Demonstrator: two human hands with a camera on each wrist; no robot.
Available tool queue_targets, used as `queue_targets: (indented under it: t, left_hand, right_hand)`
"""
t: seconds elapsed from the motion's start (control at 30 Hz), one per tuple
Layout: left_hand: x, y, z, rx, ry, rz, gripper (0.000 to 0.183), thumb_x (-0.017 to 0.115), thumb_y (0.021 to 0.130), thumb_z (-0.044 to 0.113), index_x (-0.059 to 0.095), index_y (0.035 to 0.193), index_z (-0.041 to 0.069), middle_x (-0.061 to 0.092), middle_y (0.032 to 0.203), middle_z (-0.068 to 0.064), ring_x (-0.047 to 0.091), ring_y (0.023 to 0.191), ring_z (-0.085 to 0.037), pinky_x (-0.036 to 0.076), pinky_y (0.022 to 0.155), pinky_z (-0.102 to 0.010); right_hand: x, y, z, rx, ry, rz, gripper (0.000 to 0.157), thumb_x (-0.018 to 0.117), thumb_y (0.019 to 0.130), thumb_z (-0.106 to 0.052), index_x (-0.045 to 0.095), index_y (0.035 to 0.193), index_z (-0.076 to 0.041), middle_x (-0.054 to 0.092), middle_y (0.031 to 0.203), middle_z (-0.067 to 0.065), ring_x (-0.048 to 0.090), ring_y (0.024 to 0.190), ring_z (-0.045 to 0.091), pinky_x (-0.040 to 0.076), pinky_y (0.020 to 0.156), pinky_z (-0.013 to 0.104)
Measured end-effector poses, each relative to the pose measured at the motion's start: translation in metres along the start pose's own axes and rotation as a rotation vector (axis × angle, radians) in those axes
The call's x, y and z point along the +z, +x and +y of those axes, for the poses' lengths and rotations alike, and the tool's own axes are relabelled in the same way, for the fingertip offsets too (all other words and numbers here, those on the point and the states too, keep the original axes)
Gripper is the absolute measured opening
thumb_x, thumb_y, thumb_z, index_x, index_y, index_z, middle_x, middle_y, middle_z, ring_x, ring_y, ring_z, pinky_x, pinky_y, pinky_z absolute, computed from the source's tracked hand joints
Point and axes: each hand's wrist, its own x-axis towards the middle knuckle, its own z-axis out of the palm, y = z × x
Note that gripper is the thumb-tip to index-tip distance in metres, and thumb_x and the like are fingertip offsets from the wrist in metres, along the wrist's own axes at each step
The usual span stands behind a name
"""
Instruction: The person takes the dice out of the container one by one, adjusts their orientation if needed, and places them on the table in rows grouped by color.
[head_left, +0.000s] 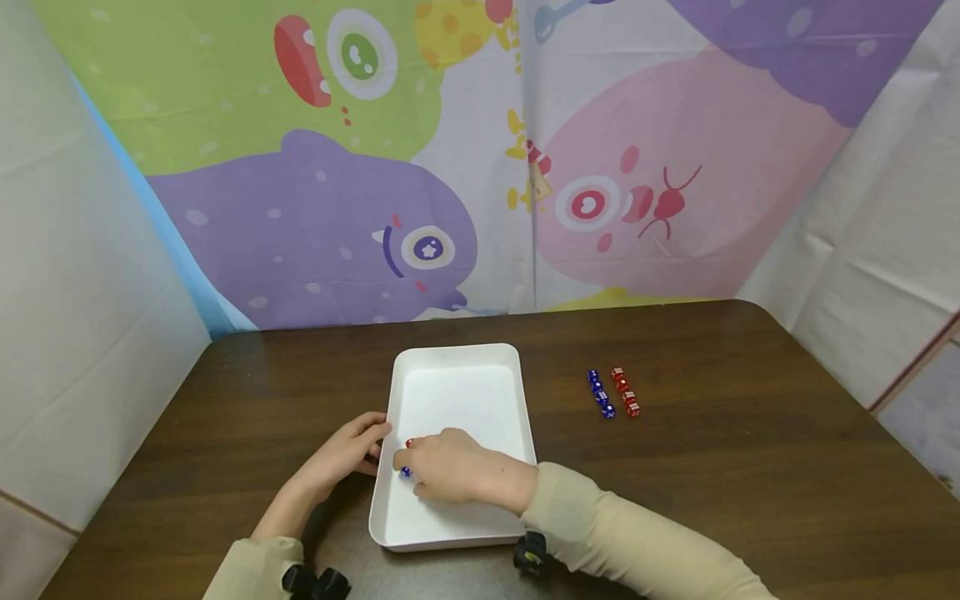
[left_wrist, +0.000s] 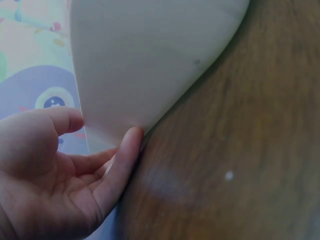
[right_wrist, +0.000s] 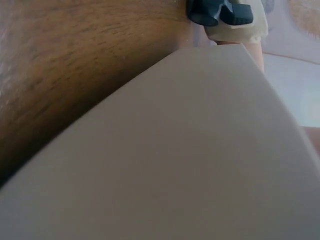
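Note:
A white tray (head_left: 465, 533) lies on the table. My left hand (head_left: 347, 452) is at its left side, fingertips touching the outer wall and one digit at the rim, as the left wrist view shows. Over the tray's left part reaches my right hand (head_left: 453, 467), its fingers bent down toward the tray floor. A red die (head_left: 409, 443) shows just beyond those fingers, partly covered. On their near side sits a blue die (head_left: 406, 472). Whether the fingertips pinch a die is hidden. Only the tray's outer wall (right_wrist: 175, 150) and part of the sleeve and arm show in the right wrist view.
Right of the tray, a row of blue dice (head_left: 601, 394) lies beside a row of red dice (head_left: 626, 392) on the brown table (head_left: 712, 433). A cartoon-printed curtain (head_left: 360, 208) hangs behind the table's far edge. White sheets flank both sides.

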Motion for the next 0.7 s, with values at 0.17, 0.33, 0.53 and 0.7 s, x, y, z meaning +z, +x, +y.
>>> queue_targets:
  t: [0.17,0.33,0.53,0.7]
  left_hand:
    - [0.0,0.0,0.0,-0.001,-0.001,-0.004,0.046,0.042,0.095,0.028,0.04,0.127,-0.005,0.054,0.105,-0.017,0.053,0.079,-0.016,0.054,0.07,-0.036]
    - [0.001,-0.001,0.001,0.018,-0.004,-0.018,0.047,0.043,0.095,0.028,0.039,0.127,-0.006,0.054,0.105,-0.017,0.053,0.078,-0.015,0.054,0.069,-0.036]
    - [0.0,-0.001,0.001,0.009,0.001,-0.003,0.047,0.043,0.095,0.029,0.04,0.127,-0.005,0.055,0.102,-0.016,0.055,0.077,-0.015,0.054,0.069,-0.036]
    - [0.0,-0.001,0.0,0.018,-0.003,-0.009,0.048,0.044,0.095,0.029,0.04,0.127,-0.006,0.055,0.1,-0.016,0.055,0.077,-0.015,0.054,0.069,-0.036]
  right_hand:
    - [0.005,0.002,0.003,0.016,0.038,0.03,0.028,0.065,0.081,-0.019,0.06,0.109,-0.022,0.064,0.101,-0.008,0.06,0.086,0.007,0.048,0.061,0.028]
    - [0.009,0.001,0.005,0.021,0.081,0.036,0.015,0.064,0.081,-0.015,0.061,0.095,-0.02,0.063,0.088,-0.008,0.058,0.077,0.007,0.046,0.06,0.026]
    - [0.011,-0.001,0.006,0.029,0.147,0.042,0.011,0.057,0.086,-0.01,0.062,0.09,-0.019,0.063,0.084,-0.005,0.054,0.07,0.008,0.044,0.06,0.023]
    - [0.012,-0.005,0.006,0.028,0.114,0.04,0.007,0.057,0.086,-0.014,0.061,0.088,-0.02,0.062,0.079,-0.005,0.051,0.066,0.006,0.042,0.057,0.022]
